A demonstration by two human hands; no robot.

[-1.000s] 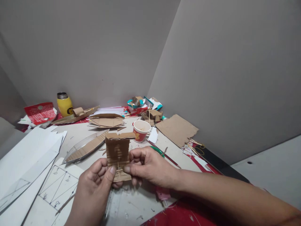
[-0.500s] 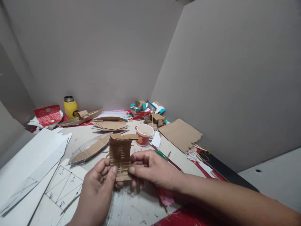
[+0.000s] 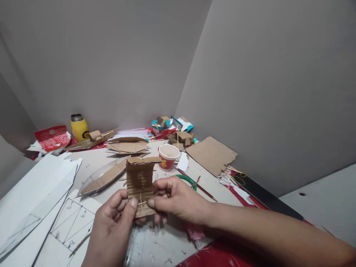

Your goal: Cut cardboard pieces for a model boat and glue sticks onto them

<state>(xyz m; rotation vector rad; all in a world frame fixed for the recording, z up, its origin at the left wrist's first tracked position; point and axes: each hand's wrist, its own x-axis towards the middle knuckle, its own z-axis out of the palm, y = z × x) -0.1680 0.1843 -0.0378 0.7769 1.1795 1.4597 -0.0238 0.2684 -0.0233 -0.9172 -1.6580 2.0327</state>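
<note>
Between my two hands stands a small bent piece of corrugated cardboard (image 3: 140, 178), ridged inside, with a folded strip along its top. Thin crossed sticks (image 3: 141, 202) lie against its lower part. My left hand (image 3: 119, 215) grips the left lower edge, thumb in front and fingers behind. On the opposite edge my right hand (image 3: 175, 198) pinches it, the thumb at the end of the crosswise stick. Just behind the right hand are the green handle (image 3: 189, 180) of what look like scissors and a dark red pencil (image 3: 204, 191).
A paper cup (image 3: 168, 157) stands beyond the hands. Cardboard boat shapes (image 3: 104, 176) lie behind to the left, near a yellow bottle (image 3: 79, 128). A flat cardboard sheet (image 3: 211, 155) is at right, and paper with a drawn diagram (image 3: 73, 222) at left. A pink-tipped tool (image 3: 196, 231) lies in front.
The view has shifted slightly, so the table things sit a little further left. Both hands keep hold of the cardboard, and the crossed sticks show slightly tilted now.
</note>
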